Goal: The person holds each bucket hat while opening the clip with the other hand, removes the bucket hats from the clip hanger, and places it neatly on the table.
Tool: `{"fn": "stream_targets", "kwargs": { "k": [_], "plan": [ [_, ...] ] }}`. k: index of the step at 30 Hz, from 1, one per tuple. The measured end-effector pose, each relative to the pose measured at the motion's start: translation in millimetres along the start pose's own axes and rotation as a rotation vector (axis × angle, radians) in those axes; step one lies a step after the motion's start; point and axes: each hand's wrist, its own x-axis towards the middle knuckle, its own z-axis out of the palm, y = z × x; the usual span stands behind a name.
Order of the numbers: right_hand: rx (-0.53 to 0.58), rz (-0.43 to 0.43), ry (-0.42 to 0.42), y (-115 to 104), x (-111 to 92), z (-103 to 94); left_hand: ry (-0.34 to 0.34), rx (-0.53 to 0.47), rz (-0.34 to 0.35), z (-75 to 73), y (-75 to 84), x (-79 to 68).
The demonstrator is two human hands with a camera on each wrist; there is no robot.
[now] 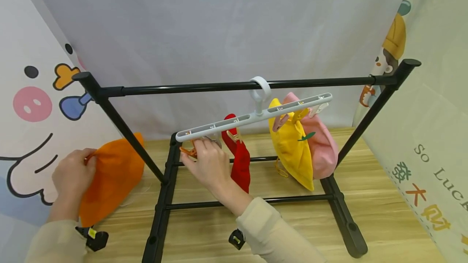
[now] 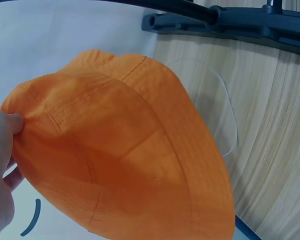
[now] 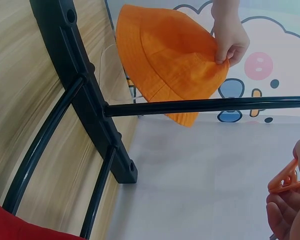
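Note:
An orange bucket hat (image 1: 113, 173) hangs from my left hand (image 1: 74, 171), which pinches the top of its crown left of the black rack. In the left wrist view the hat (image 2: 120, 150) fills the middle, brim turned toward the wooden surface. My right hand (image 1: 210, 159) is under the left end of a white hanger (image 1: 252, 119) and pinches an orange clip (image 3: 285, 181). The clip is apart from the hat. Further along the hanger, clips hold a red hat-like cloth (image 1: 240, 161), a yellow hat (image 1: 292, 149) and a pink hat (image 1: 321, 145).
The hanger hooks over the top bar (image 1: 183, 89) of the black rack. Its slanted left post (image 1: 128, 133) stands between my hands. Lower crossbars (image 1: 193, 205) run above the wooden surface (image 1: 292, 230). Printed cloths (image 1: 417, 133) hang at both sides.

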Motion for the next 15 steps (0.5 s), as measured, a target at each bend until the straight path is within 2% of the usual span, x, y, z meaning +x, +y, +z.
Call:
{"fn": "stream_targets", "kwargs": {
  "k": [8,11,15],
  "plan": [
    [0.012,0.001,-0.013,0.1,0.0,-0.9,0.061,0.038,-0.039,2.9,-4.4,2.5],
    [0.017,0.001,-0.012,0.2,0.2,-1.5,0.068,0.051,-0.051,11.3,-4.5,-0.5],
    [0.02,-0.002,-0.008,0.8,0.1,-1.2,0.057,0.047,-0.058,30.1,-4.8,-8.1]
  ]
}}
